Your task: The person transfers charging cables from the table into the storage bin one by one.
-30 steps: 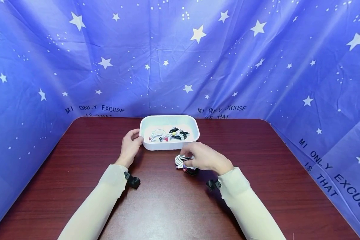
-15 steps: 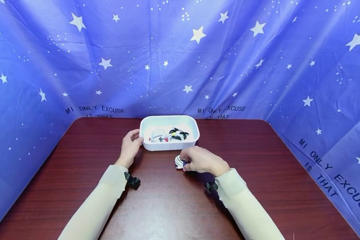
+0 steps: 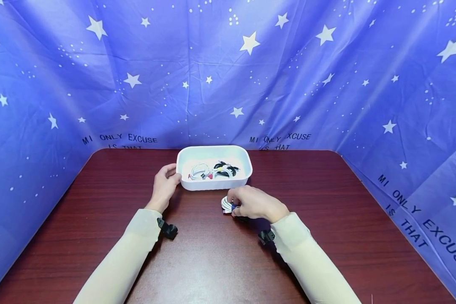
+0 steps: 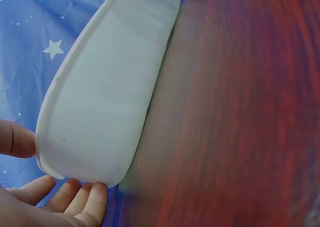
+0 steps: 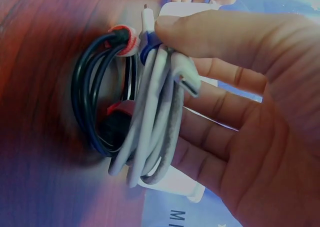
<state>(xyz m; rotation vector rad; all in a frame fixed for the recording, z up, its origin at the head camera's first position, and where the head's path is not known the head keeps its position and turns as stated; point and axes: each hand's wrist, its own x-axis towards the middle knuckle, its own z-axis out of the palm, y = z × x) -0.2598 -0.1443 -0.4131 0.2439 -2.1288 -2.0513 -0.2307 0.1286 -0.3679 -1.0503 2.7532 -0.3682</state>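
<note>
My left hand (image 3: 164,186) holds the left end of a white box (image 3: 213,185), its thumb at the rim and its fingers against the end wall (image 4: 100,97). Between thumb and fingers, my right hand (image 3: 257,203) pinches a coiled white USB cable (image 5: 155,107) bound with a blue tie. A flat metal-tipped plug (image 5: 187,82) sticks out by the thumb. Beside this coil, against the table, is a coiled black cable (image 5: 87,97) with red ties; in the head view the right hand mostly hides it.
Inside the box lie a white coiled cable (image 3: 199,171) with a red tie, another white one with a yellow tie, and a black cable (image 3: 233,169). The dark red wooden table (image 3: 197,261) ends at a blue star-patterned curtain (image 3: 156,84).
My right hand has come slightly down and left over the white coil, its fingers closer around it. The left hand and the box stay in place.
</note>
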